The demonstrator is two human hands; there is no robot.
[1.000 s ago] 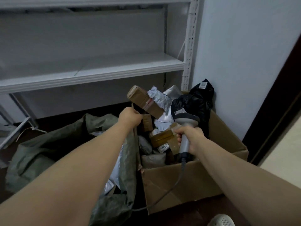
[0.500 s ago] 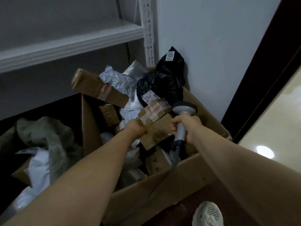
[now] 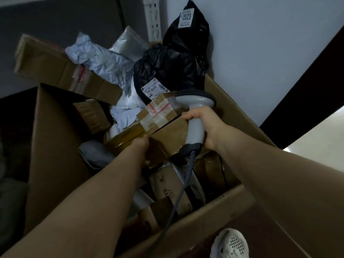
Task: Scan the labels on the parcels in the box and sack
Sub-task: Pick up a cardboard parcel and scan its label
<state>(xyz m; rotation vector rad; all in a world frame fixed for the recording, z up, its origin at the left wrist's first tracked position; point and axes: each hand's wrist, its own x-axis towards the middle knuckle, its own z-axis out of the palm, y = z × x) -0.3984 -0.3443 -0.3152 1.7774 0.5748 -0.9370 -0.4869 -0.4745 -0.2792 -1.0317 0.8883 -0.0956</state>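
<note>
A big open cardboard box [image 3: 54, 146] stands on the floor, heaped with parcels. My left hand [image 3: 142, 143] grips a small taped brown parcel [image 3: 163, 131] near the middle of the heap, its fingers hidden under the parcel's edge. My right hand [image 3: 203, 125] grips the handle of a grey barcode scanner [image 3: 195, 116], whose head sits just right of that parcel. Behind them lies a black plastic parcel [image 3: 173, 66] with a white label [image 3: 153, 90] and a "2023" sticker. Only a dark green edge of the sack [image 3: 7, 198] shows at the far left.
A long brown carton [image 3: 61, 69] and crumpled silver mailers [image 3: 104, 58] stick out of the box at the back left. A white wall and a shelf upright [image 3: 153, 17] stand behind. The scanner cable [image 3: 178, 196] hangs into the box. A white shoe [image 3: 229, 244] is at the bottom.
My left hand left the sack and reached into the box, taking hold of the taped brown parcel. The view swung right and closer over the box. The scanner stayed in my right hand.
</note>
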